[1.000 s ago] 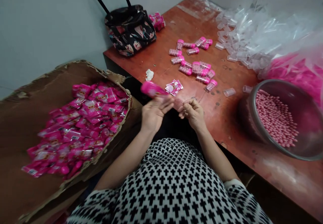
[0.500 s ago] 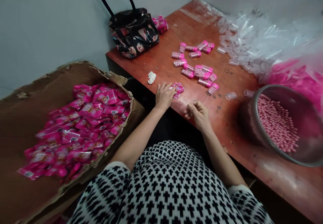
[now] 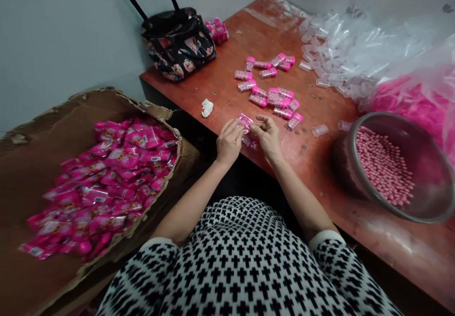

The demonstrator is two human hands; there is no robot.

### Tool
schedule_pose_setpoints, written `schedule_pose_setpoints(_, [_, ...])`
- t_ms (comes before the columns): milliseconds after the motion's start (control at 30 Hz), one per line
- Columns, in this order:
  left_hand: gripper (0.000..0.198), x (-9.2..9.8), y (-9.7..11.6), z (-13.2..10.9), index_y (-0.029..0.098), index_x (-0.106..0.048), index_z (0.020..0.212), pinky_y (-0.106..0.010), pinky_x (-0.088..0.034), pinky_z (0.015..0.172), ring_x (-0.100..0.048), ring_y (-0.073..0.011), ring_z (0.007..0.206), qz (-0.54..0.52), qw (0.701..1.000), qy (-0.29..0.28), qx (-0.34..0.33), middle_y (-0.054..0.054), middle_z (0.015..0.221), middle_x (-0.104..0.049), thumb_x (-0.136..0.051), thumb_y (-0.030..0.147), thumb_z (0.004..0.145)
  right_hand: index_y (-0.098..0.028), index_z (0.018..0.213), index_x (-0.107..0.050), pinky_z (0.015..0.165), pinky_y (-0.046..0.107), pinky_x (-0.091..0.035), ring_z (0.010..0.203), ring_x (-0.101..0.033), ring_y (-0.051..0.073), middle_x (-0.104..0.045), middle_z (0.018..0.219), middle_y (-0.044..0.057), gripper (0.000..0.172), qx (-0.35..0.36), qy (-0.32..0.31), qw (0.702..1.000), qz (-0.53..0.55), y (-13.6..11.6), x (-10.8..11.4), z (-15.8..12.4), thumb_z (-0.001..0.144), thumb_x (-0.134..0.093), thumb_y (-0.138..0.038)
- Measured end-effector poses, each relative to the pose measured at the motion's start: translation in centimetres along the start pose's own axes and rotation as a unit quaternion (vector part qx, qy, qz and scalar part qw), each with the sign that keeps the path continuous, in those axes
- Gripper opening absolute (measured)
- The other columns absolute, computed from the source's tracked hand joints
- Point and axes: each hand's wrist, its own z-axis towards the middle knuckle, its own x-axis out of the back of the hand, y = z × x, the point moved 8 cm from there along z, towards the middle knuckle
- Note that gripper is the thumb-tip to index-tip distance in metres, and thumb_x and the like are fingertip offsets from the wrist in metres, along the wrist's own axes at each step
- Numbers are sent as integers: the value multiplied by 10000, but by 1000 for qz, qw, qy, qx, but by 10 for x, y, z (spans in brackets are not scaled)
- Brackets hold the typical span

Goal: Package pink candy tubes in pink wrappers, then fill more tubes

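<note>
Head view: pink wrappers (image 3: 245, 120) between hands, near worktop (image 3: 227, 88) edge. Left hand (image 3: 228, 144) fingers curled over them, right hand (image 3: 269, 140) fingers bent alongside; cannot tell if either grips. Careless sideways push could slide wrappers off edge.

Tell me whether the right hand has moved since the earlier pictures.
Yes. Judged against the white scrap on the table, the right hand has moved forward, away from the wearer's body.

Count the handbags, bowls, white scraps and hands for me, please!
Handbag: 1
Bowl: 1
White scrap: 1
Left hand and right hand: 2
Total: 5
</note>
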Motion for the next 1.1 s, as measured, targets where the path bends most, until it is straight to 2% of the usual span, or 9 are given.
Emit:
schedule_pose_setpoints(133, [316,-9,-6,-6,251,-665,1097,-450,-278,1112,-423,-252,1289,33,997,-67,3,-59,1296,-577,-627,350,799,-199,922,-563,671,233,-483,691,-587,97,-619,770,-26,254,18,15,999,-40,-6,13,-2,723,-668,-317])
schedule_pose_setpoints(233, [219,-18,-10,-12,282,-694,1009,-484,-190,1141,-393,-244,1315,48,995,-90,13,-19,1286,-587,-624,317,804,-192,886,-579,623,227,-476,637,-571,90,-621,760,-25,223,-3,13,999,-47,-4,22,-12,728,-654,-330])
schedule_pose_setpoints(367, [168,-24,-14,-17,277,-708,934,-503,-160,1143,-444,-221,1276,25,997,-68,32,-17,1200,-645,-569,308,844,-183,889,-591,597,220,-471,615,-556,83,-616,763,-23,229,-10,30,996,-78,-1,31,-24,741,-634,-352])
schedule_pose_setpoints(533, [177,-18,-7,-20,258,-712,912,-489,-202,1136,-457,-210,1267,-9,1000,-22,13,-26,1200,-643,-554,312,853,-205,972,-557,757,242,-487,852,-592,109,-624,937,8,308,46,88,991,-91,-4,40,-20,734,-653,-376])
schedule_pose_setpoints(700, [171,-5,3,-16,251,-712,936,-429,-307,1101,-486,-209,1241,-107,992,2,65,-38,1205,-641,-591,305,828,-203,1013,-517,573,223,-466,563,-549,85,-586,673,-65,424,-35,23,999,0,5,22,-11,657,-722,-309])
schedule_pose_setpoints(800, [236,8,-5,-9,243,-707,971,-370,-428,999,-578,-229,1127,-199,966,17,164,-42,1113,-682,-672,341,759,-195,974,-536,533,207,-430,496,-507,72,-545,573,-96,412,-33,1,999,8,-5,14,-6,622,-741,-257])
schedule_pose_setpoints(900, [266,5,-16,-7,182,-727,817,-334,-533,792,-671,-232,849,-303,911,-41,276,-42,818,-716,-728,411,681,-190,939,-552,525,211,-420,506,-518,81,-546,557,-91,413,-39,-62,997,-15,-16,1,1,592,-765,-263])
schedule_pose_setpoints(1000, [312,-8,-20,-11,127,-702,650,-302,-550,619,-647,-182,620,-389,843,-127,349,-53,642,-668,-778,425,601,-181,921,-560,506,211,-399,501,-506,84,-546,547,-84,429,-41,-115,991,-49,-21,-11,5,575,-781,-307])
schedule_pose_setpoints(1100, [298,-11,-25,-18,111,-703,632,-254,-537,552,-622,-141,556,-408,819,-130,381,-69,632,-669,-826,366,539,-175,906,-576,509,218,-382,481,-473,84,-521,525,-85,401,-16,-123,985,-122,-22,-11,5,611,-756,-379])
